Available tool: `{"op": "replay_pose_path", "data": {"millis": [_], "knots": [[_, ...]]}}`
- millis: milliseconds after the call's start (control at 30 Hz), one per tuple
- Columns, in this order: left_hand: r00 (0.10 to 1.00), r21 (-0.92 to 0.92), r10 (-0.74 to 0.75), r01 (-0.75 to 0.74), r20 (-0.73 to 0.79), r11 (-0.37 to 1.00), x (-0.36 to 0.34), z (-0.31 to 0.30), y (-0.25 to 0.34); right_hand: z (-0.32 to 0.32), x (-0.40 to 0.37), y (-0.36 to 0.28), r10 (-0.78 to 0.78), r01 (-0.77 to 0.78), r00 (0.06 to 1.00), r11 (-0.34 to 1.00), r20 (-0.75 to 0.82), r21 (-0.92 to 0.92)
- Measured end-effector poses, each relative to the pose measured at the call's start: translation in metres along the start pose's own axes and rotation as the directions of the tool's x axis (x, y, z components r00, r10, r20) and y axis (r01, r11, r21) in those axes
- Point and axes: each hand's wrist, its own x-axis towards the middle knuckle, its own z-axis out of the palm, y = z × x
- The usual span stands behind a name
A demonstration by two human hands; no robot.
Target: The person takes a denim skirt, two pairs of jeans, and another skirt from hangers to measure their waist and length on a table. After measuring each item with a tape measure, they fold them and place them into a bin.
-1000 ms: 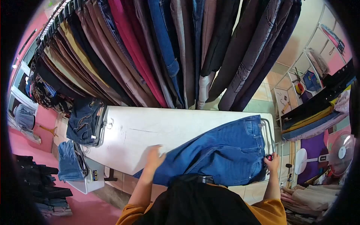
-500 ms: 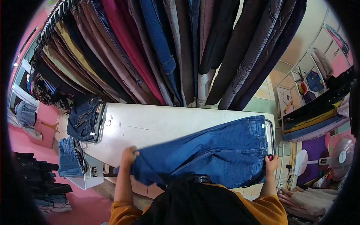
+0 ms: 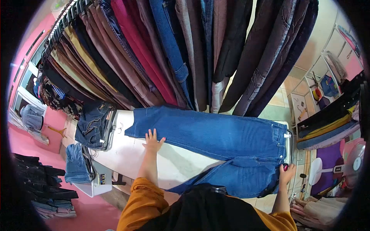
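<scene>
Blue jeans (image 3: 231, 133) lie across the white table (image 3: 181, 161), waistband at the right and legs toward the left. One leg is stretched flat along the table's far side; the other angles down toward my body. My left hand (image 3: 154, 143), fingers spread, rests at the lower edge of the far leg. At the waistband's near corner my right hand (image 3: 286, 173) is closed around something dark at the jeans' edge; its exact grip is partly hidden. A dark hanger (image 3: 290, 140) with a white clip is attached at the waistband.
Many trousers hang on a rack (image 3: 65, 19) beyond the table. Folded dark denim (image 3: 92, 129) lies at the table's left end. Lighter jeans (image 3: 77, 163) lie over a white bin (image 3: 92, 188) at the left. A fan (image 3: 352, 163) stands at the right.
My left hand has let go of the leg fabric and opened. One leg has moved away from me to the table's far side, and the two legs now lie apart.
</scene>
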Motion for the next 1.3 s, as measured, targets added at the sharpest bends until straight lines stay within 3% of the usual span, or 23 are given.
{"op": "replay_pose_path", "data": {"millis": [67,100,133,200,333,367,400,467,500,533,567,633,667,767,900,1000,1133,1200,1267,1300], "knots": [[0.993,-0.09,0.018,-0.029,-0.116,0.996,-0.006,0.013,-0.008,0.006,-0.006,-0.009,-0.252,0.266,0.964,0.925,-0.085,0.273],[0.994,-0.076,0.012,-0.02,-0.107,0.997,-0.013,0.013,-0.007,-0.002,-0.008,-0.024,-0.171,0.113,0.978,0.919,0.122,0.377],[0.995,-0.078,-0.009,0.001,-0.1,0.997,-0.022,0.019,-0.008,0.006,-0.01,-0.025,-0.186,0.122,0.973,0.916,0.136,0.381],[0.994,-0.071,-0.004,-0.004,-0.11,0.997,-0.037,0.028,-0.006,0.027,-0.01,-0.022,-0.07,0.027,0.992,0.93,0.106,0.366],[0.995,-0.037,0.062,-0.065,-0.081,0.997,-0.054,0.037,-0.019,0.047,-0.005,-0.011,0.051,-0.119,0.949,0.972,0.31,0.205],[0.977,-0.174,0.083,-0.117,-0.194,0.978,-0.053,0.04,-0.026,0.053,-0.007,-0.006,0.041,-0.11,0.949,0.972,0.311,0.208],[0.978,-0.18,0.073,-0.109,-0.194,0.978,-0.059,0.04,-0.029,0.053,-0.009,-0.008,0.063,-0.115,0.953,0.981,0.297,0.157],[0.845,-0.141,0.268,-0.368,-0.463,0.919,-0.075,0.04,-0.036,0.055,-0.006,-0.013,0.079,-0.114,0.956,0.987,0.281,0.113],[0.757,-0.127,0.387,-0.52,-0.527,0.844,-0.095,0.037,-0.032,0.045,-0.007,-0.022,0.09,-0.119,0.955,0.989,0.284,0.086],[0.823,-0.352,0.468,-0.563,-0.321,0.748,-0.122,0.037,-0.027,0.041,-0.01,-0.027,0.102,-0.124,0.952,0.991,0.289,0.058],[0.816,-0.571,0.567,-0.52,-0.113,0.635,-0.146,0.044,-0.022,0.042,-0.013,-0.028,0.09,-0.109,0.967,0.992,0.237,0.067],[0.617,-0.758,0.752,-0.37,0.232,0.537,-0.176,0.078,-0.011,0.046,-0.014,-0.028,0.073,-0.087,0.973,0.995,0.221,0.051],[0.618,-0.759,0.749,-0.363,0.239,0.541,-0.182,0.093,-0.014,0.047,-0.014,-0.028,0.061,-0.069,0.979,0.997,0.193,0.035],[0.594,-0.6,0.804,-0.653,-0.027,0.463,-0.179,0.127,-0.023,0.05,-0.016,-0.028,0.062,-0.068,0.982,0.997,0.178,0.026],[0.627,-0.634,0.778,-0.62,-0.046,0.463,-0.181,0.133,-0.028,0.046,-0.015,-0.032,0.055,-0.058,0.984,0.998,0.167,0.013],[0.78,-0.62,0.611,-0.414,0.136,0.667,-0.185,0.137,-0.03,0.055,-0.016,-0.029,0.068,-0.069,0.993,0.998,0.095,0.0],[0.813,-0.746,0.582,-0.395,-0.013,0.536,-0.191,0.119,-0.02,0.054,-0.017,-0.035,0.085,-0.085,0.994,0.996,0.068,-0.007],[0.872,-0.557,0.479,-0.347,0.105,0.755,-0.19,0.088,-0.011,0.047,-0.018,-0.041,0.09,-0.093,0.992,0.996,0.091,0.02],[0.858,-0.575,0.512,-0.406,0.027,0.71,-0.19,0.077,0.006,0.049,-0.018,-0.038,0.101,-0.102,0.988,0.995,0.113,0.003],[0.772,-0.516,0.631,-0.573,-0.078,0.637,-0.191,0.075,0.02,0.056,-0.018,-0.035,0.097,-0.096,0.991,0.995,0.087,-0.014]]}}
